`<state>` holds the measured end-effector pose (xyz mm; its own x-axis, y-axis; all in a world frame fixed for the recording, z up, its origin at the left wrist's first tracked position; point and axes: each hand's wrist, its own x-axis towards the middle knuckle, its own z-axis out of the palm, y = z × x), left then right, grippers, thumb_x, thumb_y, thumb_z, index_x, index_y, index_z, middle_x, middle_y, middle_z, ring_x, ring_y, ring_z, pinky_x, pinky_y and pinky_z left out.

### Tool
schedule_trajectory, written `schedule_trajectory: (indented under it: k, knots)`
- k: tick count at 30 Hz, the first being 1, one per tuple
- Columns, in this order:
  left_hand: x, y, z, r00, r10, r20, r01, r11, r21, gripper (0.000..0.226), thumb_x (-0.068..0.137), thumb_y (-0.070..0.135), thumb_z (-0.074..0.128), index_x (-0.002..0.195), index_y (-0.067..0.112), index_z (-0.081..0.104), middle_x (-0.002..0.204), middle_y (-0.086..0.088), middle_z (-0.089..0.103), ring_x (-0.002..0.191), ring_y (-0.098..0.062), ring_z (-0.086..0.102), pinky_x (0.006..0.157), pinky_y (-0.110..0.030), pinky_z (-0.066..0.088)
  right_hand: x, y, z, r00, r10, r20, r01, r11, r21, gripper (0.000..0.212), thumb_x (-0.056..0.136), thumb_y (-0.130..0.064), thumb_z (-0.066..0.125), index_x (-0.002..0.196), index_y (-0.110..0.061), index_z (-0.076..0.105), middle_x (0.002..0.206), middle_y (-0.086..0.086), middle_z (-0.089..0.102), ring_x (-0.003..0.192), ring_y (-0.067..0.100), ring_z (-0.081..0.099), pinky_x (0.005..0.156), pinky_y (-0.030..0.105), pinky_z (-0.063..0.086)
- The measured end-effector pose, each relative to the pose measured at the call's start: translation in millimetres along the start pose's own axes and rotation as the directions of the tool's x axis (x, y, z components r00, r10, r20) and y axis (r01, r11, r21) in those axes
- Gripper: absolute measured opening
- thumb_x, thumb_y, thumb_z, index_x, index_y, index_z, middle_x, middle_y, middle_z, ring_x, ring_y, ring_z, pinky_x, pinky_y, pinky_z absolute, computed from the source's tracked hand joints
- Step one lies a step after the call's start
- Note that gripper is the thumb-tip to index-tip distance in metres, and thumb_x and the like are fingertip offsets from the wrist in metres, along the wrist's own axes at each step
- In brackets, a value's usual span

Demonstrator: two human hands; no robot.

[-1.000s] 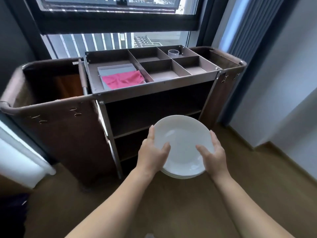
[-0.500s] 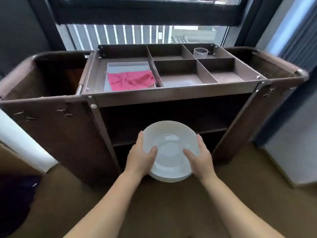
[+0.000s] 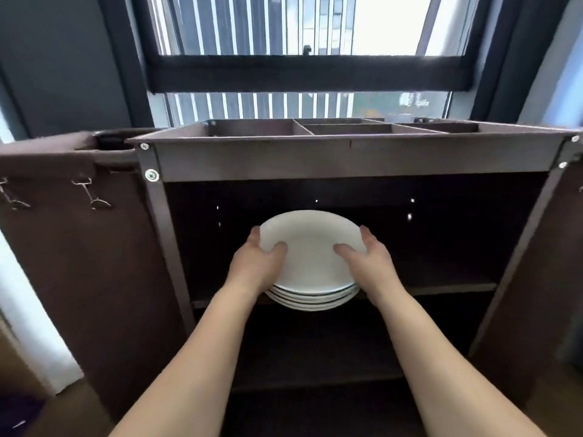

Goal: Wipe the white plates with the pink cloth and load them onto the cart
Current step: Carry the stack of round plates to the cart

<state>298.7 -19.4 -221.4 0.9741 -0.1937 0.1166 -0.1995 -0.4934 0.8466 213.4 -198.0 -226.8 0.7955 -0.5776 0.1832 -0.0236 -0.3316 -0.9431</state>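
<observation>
White plates (image 3: 310, 263) have moved forward as a stack to the mouth of the middle shelf (image 3: 441, 279) of the cart (image 3: 347, 159), left hand (image 3: 257, 266) and right hand (image 3: 367, 263) gripping opposite rims, thumbs on top; loading step, so next I'd slide it in level and set it down.

Plates (image 3: 310, 257): stack of several round white plates, glossy, shallow, rims nested and aligned. Stack roughly level, at mouth of upper shelf opening; far half inside dark opening, near edge overhanging shelf front. Whether resting on shelf: cannot tell. Gripped at both sides, left hand (image 3: 257, 263) and right hand (image 3: 367, 263), thumbs on top plate, fingers under.

Cart (image 3: 347, 159): dark brown frame, divided tray on top, open shelves below, brown fabric bags at both ends.
</observation>
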Motion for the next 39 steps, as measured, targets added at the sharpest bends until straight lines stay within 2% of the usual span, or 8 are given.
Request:
schedule_trajectory:
  k: [4,8,14,19,23,31,34,39]
  knots:
    - [22.4,-6.8,11.5,0.999,0.041,-0.017,-0.042,0.998,-0.043,0.044,0.087,0.038,0.051,0.128,0.022,0.050,0.114,-0.001,0.062,0.097,-0.023,0.058,0.085,-0.030,0.046,23.3,13.3,11.2,0.999,-0.053,-0.005,0.053,0.998,0.024,0.080,0.085,-0.029,0.068,0.151,-0.010,0.026,0.141,0.006,0.048,0.119,0.018,0.051,0.097,0.026,0.040]
    - [38.2,-16.2,24.3,0.999,0.045,-0.019,-0.046,0.996,-0.073,0.067,0.081,0.044,0.052,0.139,0.013,0.045,0.130,-0.006,0.057,0.115,-0.027,0.056,0.100,-0.036,0.045,38.2,29.8,21.5,0.998,-0.057,0.007,0.057,0.998,0.002,0.079,0.087,-0.029,0.066,0.151,-0.007,0.025,0.140,0.007,0.048,0.121,0.020,0.050,0.090,0.022,0.036]
    - [53.7,-31.6,36.6,0.999,-0.022,-0.049,0.018,0.997,-0.078,0.057,0.088,0.038,0.053,0.137,0.011,0.046,0.130,-0.008,0.056,0.115,-0.029,0.055,0.100,-0.036,0.045,53.8,47.5,40.5,1.000,-0.013,0.007,0.013,1.000,0.012,0.055,0.086,-0.025,0.065,0.134,-0.004,0.047,0.099,-0.004,0.051,0.090,0.014,0.051,0.080,0.024,0.039]
    - [68.4,-35.4,38.3,0.994,-0.030,-0.105,0.023,0.998,-0.065,0.060,0.089,0.040,0.050,0.140,0.008,0.044,0.135,-0.011,0.053,0.121,-0.030,0.051,0.098,-0.032,0.041,66.0,48.2,51.2,1.000,-0.003,0.002,0.003,0.999,-0.041,0.073,0.086,-0.036,0.061,0.147,-0.006,0.034,0.136,0.009,0.051,0.122,0.025,0.052,0.088,0.024,0.036]
    - [73.5,-39.8,42.3,0.989,-0.057,-0.139,0.037,0.989,-0.146,0.054,0.086,0.044,0.049,0.121,0.005,0.058,0.117,-0.012,0.062,0.103,-0.028,0.057,0.088,-0.034,0.045,73.4,53.2,56.1,1.000,-0.001,0.000,0.001,1.000,-0.025,0.048,0.088,-0.043,0.056,0.120,-0.008,0.061,0.121,0.009,0.063,0.102,0.024,0.061,0.085,0.031,0.047]
    - [50.2,-53.3,55.5,0.952,0.176,-0.253,-0.219,0.963,-0.155,0.062,0.095,0.038,0.049,0.148,0.013,0.031,0.152,-0.010,0.033,0.137,-0.024,0.036,0.104,-0.025,0.028,39.7,66.9,53.5,0.955,-0.290,0.063,0.296,0.939,-0.172,0.079,0.092,-0.061,0.038,0.154,-0.018,0.015,0.161,0.009,0.002,0.145,0.026,0.019,0.113,0.034,0.023]
    - [29.9,-74.1,61.8,0.924,0.323,-0.206,-0.335,0.942,-0.024,0.089,0.088,0.054,0.054,0.152,0.012,0.011,0.159,-0.008,0.016,0.141,-0.022,0.028,0.103,-0.020,0.024,16.3,79.6,51.6,0.927,-0.323,0.189,0.369,0.872,-0.322,0.104,0.077,-0.076,0.038,0.152,-0.026,-0.014,0.158,0.001,-0.024,0.148,0.027,0.009,0.114,0.038,0.026]
    - [27.2,-97.5,65.8,0.920,0.366,-0.138,-0.366,0.930,0.026,0.119,0.059,0.089,0.045,0.150,0.024,0.005,0.153,-0.009,0.031,0.135,-0.022,0.040,0.109,-0.041,0.039,10.0,85.6,59.6,0.922,-0.337,0.192,0.387,0.831,-0.399,0.108,0.086,-0.064,0.050,0.147,-0.019,-0.027,0.155,0.006,-0.033,0.149,0.027,0.002,0.113,0.032,0.024]
